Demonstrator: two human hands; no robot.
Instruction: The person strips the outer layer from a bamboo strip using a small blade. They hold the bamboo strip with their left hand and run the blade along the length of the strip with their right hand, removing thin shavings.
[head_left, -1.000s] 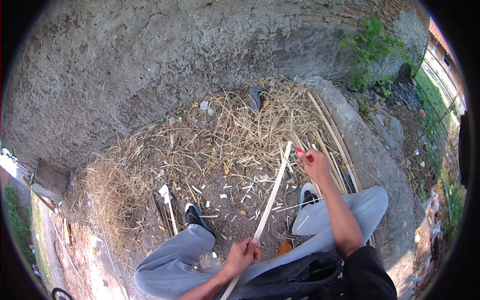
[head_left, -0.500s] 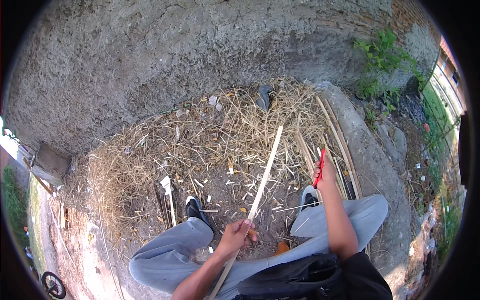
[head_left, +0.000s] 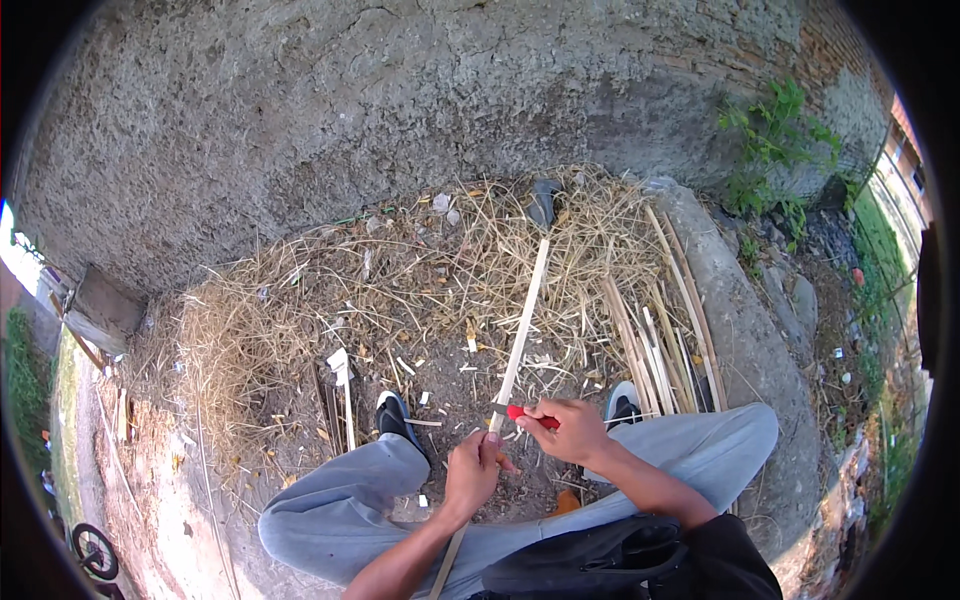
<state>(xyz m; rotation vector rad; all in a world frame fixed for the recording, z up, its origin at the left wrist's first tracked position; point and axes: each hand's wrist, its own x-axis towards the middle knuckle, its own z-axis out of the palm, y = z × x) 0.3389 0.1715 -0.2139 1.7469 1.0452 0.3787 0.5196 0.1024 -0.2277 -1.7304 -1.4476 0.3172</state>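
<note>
Straw [head_left: 300,310] surrounds both feet; left hand [head_left: 472,472] grips the bamboo strip [head_left: 522,325], right hand [head_left: 572,430] clenches a red-handled knife [head_left: 530,415].

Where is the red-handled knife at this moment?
In the head view the knife is in the right hand, low at centre, its blade against the bamboo strip just above the left hand.

A long, pale wooden strip [head_left: 520,335] runs from between the knees up toward the straw, tilted slightly right; a small knife with a red handle [head_left: 530,416] lies across its lower part, blade touching the wood.
</note>
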